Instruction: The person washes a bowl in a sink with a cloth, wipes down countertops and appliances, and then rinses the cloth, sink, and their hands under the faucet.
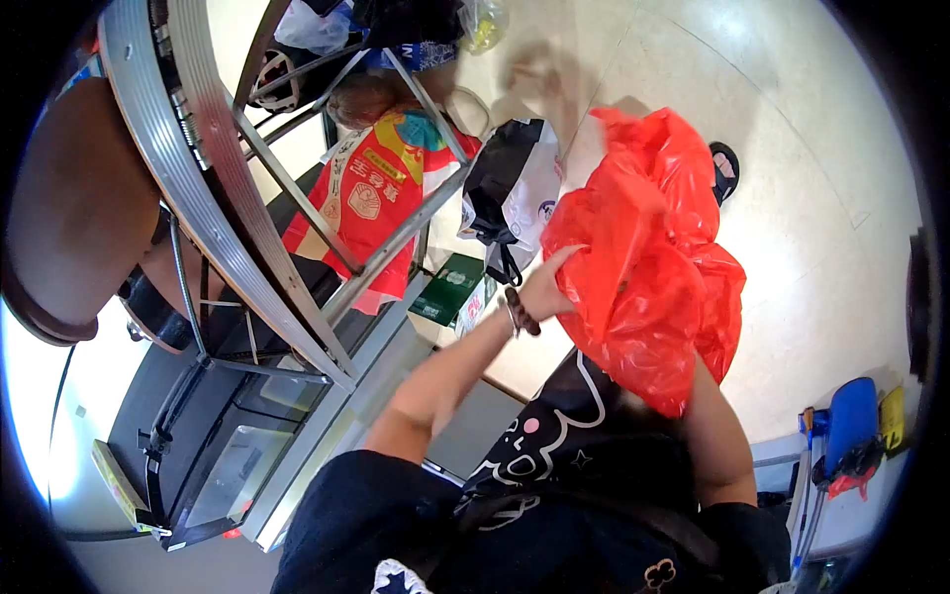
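A large, crumpled red plastic bag (643, 287) hangs in front of my body. My left hand (546, 289), with a dark bead bracelet at the wrist, grips the near left side of the bag; its fingertips are partly covered by the plastic. My right forearm (720, 436) reaches up behind or into the bag, so that hand is hidden, and I cannot tell what its fingers do. What the bag contains, if anything, does not show. To the left of it, a black and white bag (515, 188) stands on the floor.
A folding metal-framed table or rack (267, 198) stands at left. Beside it are a red printed bag (366, 193) and a green box (450, 294). A sandalled foot (725, 170) shows beyond the red plastic. Cleaning tools with a blue dustpan (853, 421) stand at right.
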The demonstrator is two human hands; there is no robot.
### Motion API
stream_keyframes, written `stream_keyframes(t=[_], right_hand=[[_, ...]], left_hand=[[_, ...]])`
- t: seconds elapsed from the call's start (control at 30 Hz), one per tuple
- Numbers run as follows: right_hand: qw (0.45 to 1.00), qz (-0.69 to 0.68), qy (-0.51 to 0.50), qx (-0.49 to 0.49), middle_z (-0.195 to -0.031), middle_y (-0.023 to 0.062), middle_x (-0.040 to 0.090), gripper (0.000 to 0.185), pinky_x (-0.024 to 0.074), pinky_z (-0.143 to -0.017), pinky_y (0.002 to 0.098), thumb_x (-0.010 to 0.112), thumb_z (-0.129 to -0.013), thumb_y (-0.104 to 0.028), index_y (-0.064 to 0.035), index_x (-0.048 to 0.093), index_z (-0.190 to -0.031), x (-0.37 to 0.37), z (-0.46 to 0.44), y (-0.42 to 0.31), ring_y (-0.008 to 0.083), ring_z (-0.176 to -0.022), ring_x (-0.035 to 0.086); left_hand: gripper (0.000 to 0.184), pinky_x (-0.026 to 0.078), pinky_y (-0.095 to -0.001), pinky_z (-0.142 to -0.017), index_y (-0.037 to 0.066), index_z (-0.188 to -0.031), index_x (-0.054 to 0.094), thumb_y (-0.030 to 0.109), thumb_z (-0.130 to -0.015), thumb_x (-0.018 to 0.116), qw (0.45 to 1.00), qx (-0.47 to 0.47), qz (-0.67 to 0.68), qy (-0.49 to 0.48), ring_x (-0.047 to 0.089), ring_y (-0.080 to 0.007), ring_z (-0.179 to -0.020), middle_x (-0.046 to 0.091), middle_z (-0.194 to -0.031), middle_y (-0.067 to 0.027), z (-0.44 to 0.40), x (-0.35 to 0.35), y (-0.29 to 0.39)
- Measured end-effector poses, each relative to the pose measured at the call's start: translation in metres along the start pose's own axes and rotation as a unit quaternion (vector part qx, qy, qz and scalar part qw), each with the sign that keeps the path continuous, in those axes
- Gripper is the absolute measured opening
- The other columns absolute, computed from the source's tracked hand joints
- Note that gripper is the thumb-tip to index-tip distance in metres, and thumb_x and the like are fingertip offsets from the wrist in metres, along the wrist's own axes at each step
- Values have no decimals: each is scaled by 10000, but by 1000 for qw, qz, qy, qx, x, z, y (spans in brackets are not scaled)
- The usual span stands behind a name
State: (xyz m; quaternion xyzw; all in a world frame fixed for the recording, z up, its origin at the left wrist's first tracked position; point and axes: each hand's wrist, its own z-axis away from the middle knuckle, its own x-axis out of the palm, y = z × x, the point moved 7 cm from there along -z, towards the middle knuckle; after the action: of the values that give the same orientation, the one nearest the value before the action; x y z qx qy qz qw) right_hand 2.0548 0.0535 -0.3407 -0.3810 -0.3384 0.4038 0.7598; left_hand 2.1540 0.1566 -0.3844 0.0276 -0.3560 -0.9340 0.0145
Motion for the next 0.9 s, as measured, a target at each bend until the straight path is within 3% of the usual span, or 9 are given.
stream_keyframes(t=[0.23, 0.3, 0.37, 0.4, 0.57, 0.6, 0.7, 0.77, 0.9], right_hand=[[976, 174, 119, -44, -1082, 160, 489, 494, 361, -859, 353, 610, -629, -75, -10, 444, -1089, -61, -14, -8, 339, -993, 453], [940, 302, 144, -69, -1179, 166, 415, 580, 326, -901, 331, 614, -639, -55, 11, 371, -1162, -60, -23, -29, 295, -1068, 414], [972, -44, 220, -73, -1012, 194, 520, 423, 397, -813, 349, 574, -621, -36, -2, 496, -1035, -62, -25, -29, 321, -955, 487], [953, -162, 243, -76, -956, 203, 555, 380, 420, -784, 355, 560, -615, -29, -7, 537, -993, -60, -27, -28, 329, -917, 511], [970, 213, -115, 13, -749, 148, 570, 275, 437, -702, 384, 535, -613, -46, -22, 585, -883, -14, -47, -35, 298, -748, 558], [979, 203, -23, -16, -728, 147, 561, 267, 438, -675, 393, 546, -609, -57, -27, 590, -871, -38, -45, -38, 304, -735, 553], [951, -147, 184, 200, -878, 126, 593, 422, 467, -633, 309, 509, -638, -16, -34, 532, -1059, -114, -27, 16, 182, -775, 572], [932, 2, 283, 227, -934, 162, 560, 626, 474, -582, 279, 488, -651, 6, -66, 330, -1252, -164, -20, 45, 174, -700, 574], [885, -388, 167, 197, -1178, 217, 407, 789, 415, -814, 305, 504, -639, 14, -116, 143, -1328, -133, -37, 142, 239, -986, 486]], left_hand=[[248, 444, -309, -588, 31, -805, 602, 32, -562, 650, 933, 194, -298, 60, 551, -271, -663, 557, -737, -122, -70, -93, 118], [635, 452, -325, -643, 75, -1155, 414, 56, -569, 657, 943, 171, -287, 0, 567, -303, -754, 573, -856, -158, -70, -96, 134], [938, 450, -346, -701, 113, -1325, 77, 58, -577, 640, 967, 48, -235, -88, 550, -359, -829, 552, -970, -202, -54, -77, 142], [922, 450, -347, -701, 117, -1320, 86, 64, -582, 636, 966, 8, -212, -148, 550, -357, -830, 551, -972, -199, -42, -65, 140], [846, 449, -355, -698, 134, -1297, 129, 92, -605, 615, 950, -58, -149, -267, 548, -348, -835, 545, -983, -187, 2, -26, 132], [831, 449, -357, -698, 138, -1293, 138, 98, -610, 611, 949, -62, -142, -274, 548, -347, -836, 544, -985, -184, 7, -23, 132], [786, 449, -361, -697, 148, -1279, 164, 115, -624, 598, 949, -64, -122, -285, 547, -341, -839, 540, -991, -177, 16, -16, 138], [756, 449, -364, -696, 155, -1270, 182, 126, -634, 590, 948, -65, -114, -290, 547, -338, -841, 538, -996, -172, 21, -11, 140], [697, 448, -370, -694, 169, -1251, 217, 149, -652, 573, 944, -67, -100, -308, 545, -330, -845, 533, -1004, -163, 27, -4, 145]])
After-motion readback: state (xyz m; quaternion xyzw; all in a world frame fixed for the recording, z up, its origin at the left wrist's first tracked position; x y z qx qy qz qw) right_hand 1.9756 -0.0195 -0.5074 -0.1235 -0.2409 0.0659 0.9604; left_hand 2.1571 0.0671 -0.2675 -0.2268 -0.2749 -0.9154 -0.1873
